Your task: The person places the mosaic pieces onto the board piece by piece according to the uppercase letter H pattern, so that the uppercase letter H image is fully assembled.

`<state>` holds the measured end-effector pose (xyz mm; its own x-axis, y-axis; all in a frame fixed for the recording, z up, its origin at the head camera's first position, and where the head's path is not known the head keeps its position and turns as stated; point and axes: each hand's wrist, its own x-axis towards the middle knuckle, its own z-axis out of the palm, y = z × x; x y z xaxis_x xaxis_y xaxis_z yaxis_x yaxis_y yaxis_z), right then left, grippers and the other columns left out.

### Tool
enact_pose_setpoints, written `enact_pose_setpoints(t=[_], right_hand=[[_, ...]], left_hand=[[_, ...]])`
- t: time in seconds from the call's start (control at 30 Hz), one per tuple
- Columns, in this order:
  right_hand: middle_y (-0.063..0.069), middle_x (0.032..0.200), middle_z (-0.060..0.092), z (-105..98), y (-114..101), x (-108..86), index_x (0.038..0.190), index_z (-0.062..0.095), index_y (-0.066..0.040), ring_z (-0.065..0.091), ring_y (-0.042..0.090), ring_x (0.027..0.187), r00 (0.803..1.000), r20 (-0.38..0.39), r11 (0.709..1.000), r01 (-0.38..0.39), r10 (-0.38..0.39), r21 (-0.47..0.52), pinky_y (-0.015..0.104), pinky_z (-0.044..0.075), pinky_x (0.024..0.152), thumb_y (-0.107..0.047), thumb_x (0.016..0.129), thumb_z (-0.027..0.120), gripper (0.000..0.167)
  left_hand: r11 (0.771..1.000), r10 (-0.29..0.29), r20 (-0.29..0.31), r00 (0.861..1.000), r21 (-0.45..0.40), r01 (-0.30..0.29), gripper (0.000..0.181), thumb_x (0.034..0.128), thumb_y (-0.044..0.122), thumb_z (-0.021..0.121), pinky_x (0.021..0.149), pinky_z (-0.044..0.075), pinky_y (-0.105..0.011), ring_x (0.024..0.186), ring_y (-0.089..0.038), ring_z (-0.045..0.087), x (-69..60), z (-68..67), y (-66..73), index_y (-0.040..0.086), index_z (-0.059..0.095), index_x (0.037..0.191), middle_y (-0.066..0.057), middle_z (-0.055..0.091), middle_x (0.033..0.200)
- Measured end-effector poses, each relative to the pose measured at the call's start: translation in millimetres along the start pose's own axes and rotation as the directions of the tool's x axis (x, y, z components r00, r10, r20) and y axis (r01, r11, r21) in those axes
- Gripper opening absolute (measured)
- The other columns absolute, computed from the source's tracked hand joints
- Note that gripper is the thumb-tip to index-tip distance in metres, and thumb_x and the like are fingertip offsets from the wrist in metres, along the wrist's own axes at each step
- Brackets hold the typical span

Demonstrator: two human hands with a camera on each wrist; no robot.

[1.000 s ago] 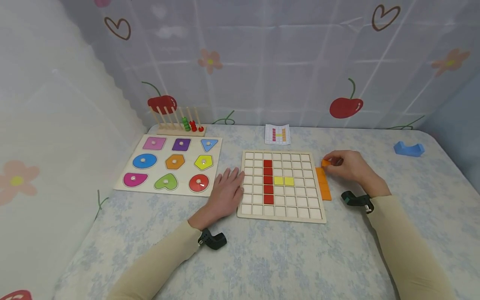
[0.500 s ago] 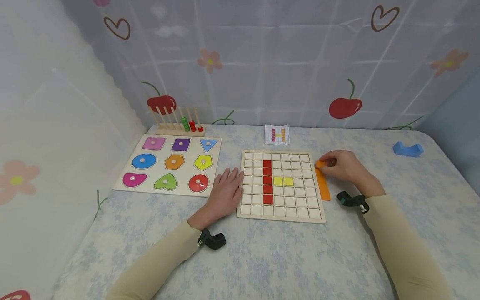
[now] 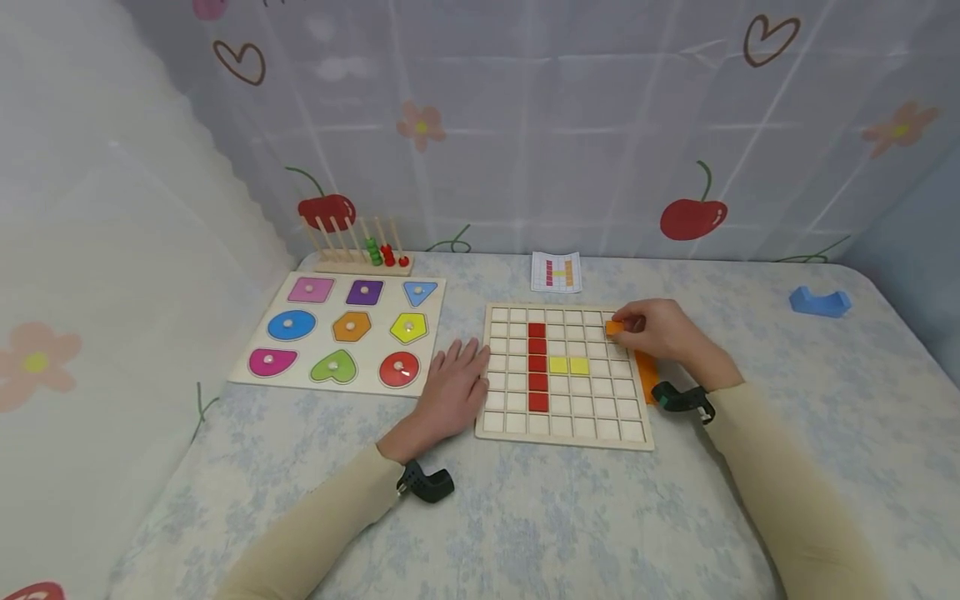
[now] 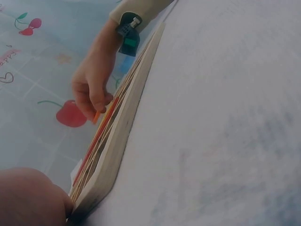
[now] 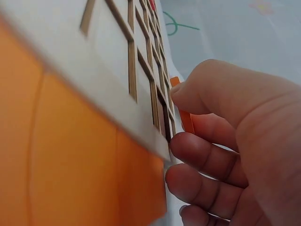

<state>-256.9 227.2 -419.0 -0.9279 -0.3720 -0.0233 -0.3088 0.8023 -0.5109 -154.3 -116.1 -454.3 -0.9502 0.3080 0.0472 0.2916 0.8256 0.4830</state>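
Observation:
A wooden grid board (image 3: pixel 517 429) lies in the middle of the table with a column of red square tiles (image 3: pixel 537 363) and two yellow tiles (image 3: pixel 568 366) set in it. My right hand (image 3: pixel 663 333) pinches an orange square tile (image 3: pixel 614 327) between thumb and fingers, over the upper right cells. In the right wrist view the orange tile (image 5: pixel 182 106) is tilted on edge, apart from the cells. More orange tiles (image 3: pixel 646 377) lie along the board's right edge, partly hidden by the hand. My left hand (image 3: pixel 452 392) lies flat with fingers straight, touching the board's left edge.
A knobbed shape puzzle (image 3: pixel 300 340) lies left of the board, close to the left hand. Behind it stands a bead-and-peg rack (image 3: pixel 360 265). A small printed pattern card (image 3: pixel 556 272) lies behind the board, and a blue block (image 3: pixel 819 302) sits at the far right.
My right hand lifted the orange tile from the stack at the board's right edge and carried it left over the grid. The left hand has stayed in place.

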Motion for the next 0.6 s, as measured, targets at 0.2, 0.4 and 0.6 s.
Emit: enact_pose_setpoints(t=[0.2,0.4,0.6], right_hand=[[0.013,0.091,0.068,6.2,-10.0,7.1,0.116,0.073,0.003,0.057,0.022,0.079,1.000,0.010,1.000,0.024,-0.024,-0.014,0.030,0.047,0.068,-0.017,0.088,0.073,0.034],[0.013,0.092,0.069,11.5,-12.5,8.6,0.116,0.073,0.002,0.056,0.022,0.079,0.999,0.011,0.999,0.051,-0.051,-0.006,0.032,0.047,0.069,-0.015,0.089,0.073,0.032],[0.013,0.092,0.068,13.2,-14.3,9.1,0.116,0.073,0.003,0.055,0.022,0.078,0.998,0.019,0.998,0.061,-0.061,0.005,0.031,0.047,0.069,-0.013,0.089,0.072,0.031]], left_hand=[[1.000,0.001,0.002,1.000,0.000,-0.001,0.053,0.1060,0.025,0.043,0.125,0.016,-0.063,0.157,-0.041,0.021,-0.5,-0.4,0.6,0.005,0.043,0.155,-0.019,0.034,0.165],[1.000,0.001,0.003,1.000,-0.003,-0.001,0.053,0.1058,0.025,0.044,0.125,0.015,-0.063,0.157,-0.041,0.020,-1.1,-0.9,1.5,0.005,0.043,0.155,-0.018,0.034,0.165],[1.000,-0.004,0.004,1.000,0.004,0.004,0.053,0.1060,0.025,0.044,0.125,0.015,-0.062,0.158,-0.041,0.020,-1.1,0.1,0.4,0.006,0.042,0.156,-0.018,0.034,0.165]])
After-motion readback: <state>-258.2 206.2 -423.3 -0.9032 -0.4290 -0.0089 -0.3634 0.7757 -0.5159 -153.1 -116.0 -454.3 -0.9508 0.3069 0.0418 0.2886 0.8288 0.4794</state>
